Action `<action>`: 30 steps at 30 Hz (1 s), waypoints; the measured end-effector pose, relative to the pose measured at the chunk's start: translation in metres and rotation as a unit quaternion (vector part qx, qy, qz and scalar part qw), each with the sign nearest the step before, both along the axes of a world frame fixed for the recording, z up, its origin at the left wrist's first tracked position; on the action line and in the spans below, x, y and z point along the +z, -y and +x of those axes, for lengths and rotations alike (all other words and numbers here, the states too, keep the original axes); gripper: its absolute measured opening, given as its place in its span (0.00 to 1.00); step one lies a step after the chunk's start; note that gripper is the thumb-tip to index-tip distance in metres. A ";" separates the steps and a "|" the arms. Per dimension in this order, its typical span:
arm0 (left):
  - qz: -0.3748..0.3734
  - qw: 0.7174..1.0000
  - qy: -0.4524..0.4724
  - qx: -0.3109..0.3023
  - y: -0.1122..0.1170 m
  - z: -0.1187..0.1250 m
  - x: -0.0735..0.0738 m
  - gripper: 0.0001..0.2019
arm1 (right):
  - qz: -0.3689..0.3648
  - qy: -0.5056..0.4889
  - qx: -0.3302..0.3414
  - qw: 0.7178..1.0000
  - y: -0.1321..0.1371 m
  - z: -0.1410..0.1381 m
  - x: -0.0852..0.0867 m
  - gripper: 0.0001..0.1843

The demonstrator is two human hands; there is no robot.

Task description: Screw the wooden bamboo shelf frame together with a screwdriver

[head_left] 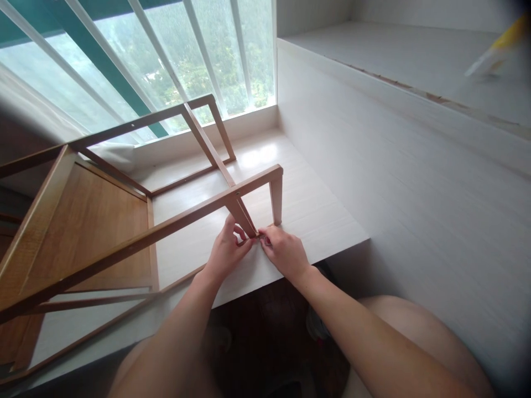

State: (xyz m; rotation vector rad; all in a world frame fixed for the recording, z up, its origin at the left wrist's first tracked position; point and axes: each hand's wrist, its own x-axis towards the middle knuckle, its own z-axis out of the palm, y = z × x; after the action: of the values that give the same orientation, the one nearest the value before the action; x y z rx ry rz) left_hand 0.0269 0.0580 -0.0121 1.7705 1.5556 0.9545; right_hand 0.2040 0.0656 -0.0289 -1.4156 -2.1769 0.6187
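A light brown wooden frame (136,237) lies on its side on a white platform (307,204) below a window. My left hand (226,251) is closed around the lower end of a slanted wooden bar (243,215) near the platform's front edge. My right hand (284,251) is pinched on something small at that same joint, too small to name. Both hands touch the bar's end, fingertips almost meeting.
A barred window (166,61) fills the upper left. A tall white cabinet side (415,182) rises on the right with a shelf top (398,55) above it. A blurred yellow and white object (498,50) is at the upper right. Dark floor shows below.
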 end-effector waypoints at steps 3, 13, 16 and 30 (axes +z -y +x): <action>0.001 0.999 0.025 -0.030 -0.001 0.000 0.004 0.42 | -0.003 0.003 0.001 1.000 0.000 0.000 0.001 0.15; -0.013 0.999 0.031 -0.026 -0.008 0.003 0.009 0.34 | 0.000 0.012 -0.003 1.000 0.000 0.000 0.002 0.14; -0.007 0.998 0.056 -0.022 -0.011 0.004 0.013 0.35 | -0.001 0.020 -0.003 1.000 0.000 0.000 0.002 0.14; -0.017 0.995 0.096 -0.031 -0.009 0.004 0.013 0.36 | -0.007 0.036 -0.004 0.999 0.000 -0.001 0.006 0.13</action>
State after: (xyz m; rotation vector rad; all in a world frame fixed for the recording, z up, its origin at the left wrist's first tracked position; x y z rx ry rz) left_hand 0.0309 0.0669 0.0013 1.6408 1.3814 1.0296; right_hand 0.2034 0.0659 -0.0226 -1.4738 -2.2257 0.5898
